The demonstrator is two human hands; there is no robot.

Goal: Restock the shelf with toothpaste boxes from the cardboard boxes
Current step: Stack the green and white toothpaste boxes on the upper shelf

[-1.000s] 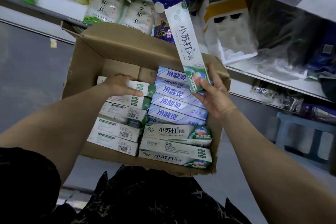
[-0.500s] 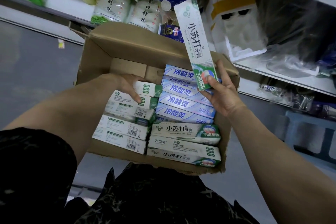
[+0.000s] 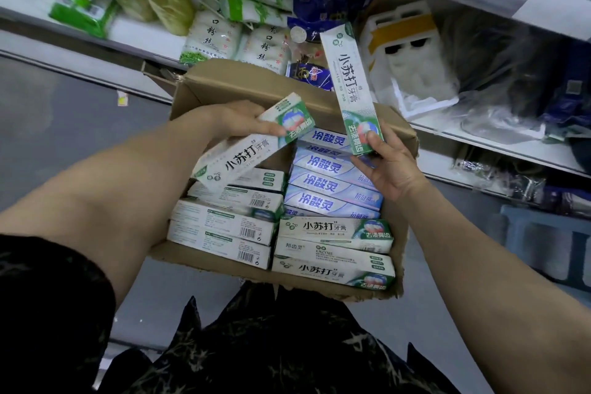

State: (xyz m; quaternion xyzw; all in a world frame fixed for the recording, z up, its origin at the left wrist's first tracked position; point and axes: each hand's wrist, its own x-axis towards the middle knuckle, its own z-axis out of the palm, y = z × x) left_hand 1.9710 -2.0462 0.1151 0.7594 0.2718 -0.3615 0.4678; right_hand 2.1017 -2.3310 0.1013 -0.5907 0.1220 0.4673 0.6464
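Pinching an upright toothpaste box [image 3: 348, 80] by its lower end, right hand [image 3: 393, 166] probably lies nearer the shelf [image 3: 441, 128] it points toward; left hand [image 3: 236, 120] wraps its grip round a slanted box [image 3: 243, 157].

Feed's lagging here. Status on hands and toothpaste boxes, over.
Left hand grips green toothpaste box, tilted above cardboard box. Right hand pinches second green box, upright. Shelf ahead crowded with packets.
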